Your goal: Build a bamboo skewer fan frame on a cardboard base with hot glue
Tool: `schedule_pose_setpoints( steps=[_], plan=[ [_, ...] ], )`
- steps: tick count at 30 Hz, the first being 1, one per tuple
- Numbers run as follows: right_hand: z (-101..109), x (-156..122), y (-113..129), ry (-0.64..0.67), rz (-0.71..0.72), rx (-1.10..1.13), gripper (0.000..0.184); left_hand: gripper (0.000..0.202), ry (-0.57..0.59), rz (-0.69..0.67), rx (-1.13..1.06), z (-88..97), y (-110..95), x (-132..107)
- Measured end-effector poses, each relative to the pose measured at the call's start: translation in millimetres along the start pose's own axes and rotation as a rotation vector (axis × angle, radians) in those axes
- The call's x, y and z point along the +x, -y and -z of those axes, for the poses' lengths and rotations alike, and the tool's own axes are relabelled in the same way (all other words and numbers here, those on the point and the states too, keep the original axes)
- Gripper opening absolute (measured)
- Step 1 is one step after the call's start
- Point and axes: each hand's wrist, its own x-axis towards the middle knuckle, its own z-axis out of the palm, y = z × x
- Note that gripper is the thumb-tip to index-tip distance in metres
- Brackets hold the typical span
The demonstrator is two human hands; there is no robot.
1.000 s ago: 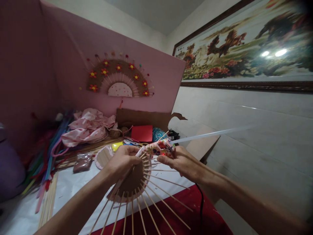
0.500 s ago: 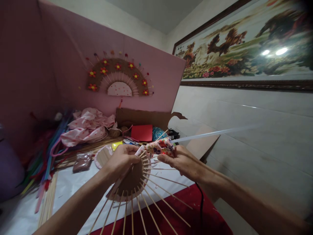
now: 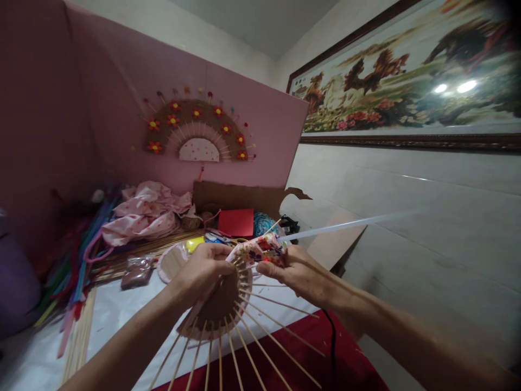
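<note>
My left hand [image 3: 209, 263] pinches the upper edge of a cardboard half-disc [image 3: 218, 302] with a pale pink cloth rim. Thin wooden sticks [image 3: 244, 336] fan out from its curved edge, down and to the right. My right hand [image 3: 299, 274] is wrapped around a flower-patterned glue gun [image 3: 260, 248], with a red light showing near the thumb. A long translucent glue stick [image 3: 325, 231] juts from the gun's back end. The gun's front lies over the upper sticks, close to my left fingertips, which hide the nozzle tip.
Behind lie crumpled pink cloth [image 3: 146, 209], a red card [image 3: 236, 222], blue yarn [image 3: 265, 224] and a bag of brown material [image 3: 137, 272]. A second half-disc [image 3: 173, 260] lies left of my hand. A flowered fan piece [image 3: 196, 114] is pinned on the pink board. A black cord [image 3: 334, 336] hangs at right.
My right hand has brought the glue gun slightly left, closer to the half-disc and my left fingers. The half-disc and its sticks have shifted and turned a little; my left hand keeps its pinch.
</note>
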Motion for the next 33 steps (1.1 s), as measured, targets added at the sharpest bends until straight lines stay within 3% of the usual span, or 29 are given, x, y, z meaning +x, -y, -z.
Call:
schedule_pose_setpoints(
  steps=[7, 16, 23, 29, 33],
  plan=[
    [-4, 3, -5, -0.001, 0.014, -0.005, 0.036, 0.03, 0.025, -0.01, -0.035, 0.5, 4, 3],
    [-3, 1, 4, 0.012, 0.015, 0.007, 0.037, 0.028, 0.0, 0.004, -0.022, -1.3, 1, 2],
    [4, -4, -13, -0.09, -0.024, 0.178, 0.038, 0.018, -0.055, 0.031, 0.042, 0.5, -2, 1],
    [21, -17, -23, -0.318, -0.04, 0.313, 0.047, 0.022, -0.022, 0.064, -0.039, 8.2, 10, 7],
    [35, -25, -58, -0.574, -0.102, 0.45, 0.048, 0.024, 0.03, 0.107, -0.163, 28.2, 13, 17]
  ],
)
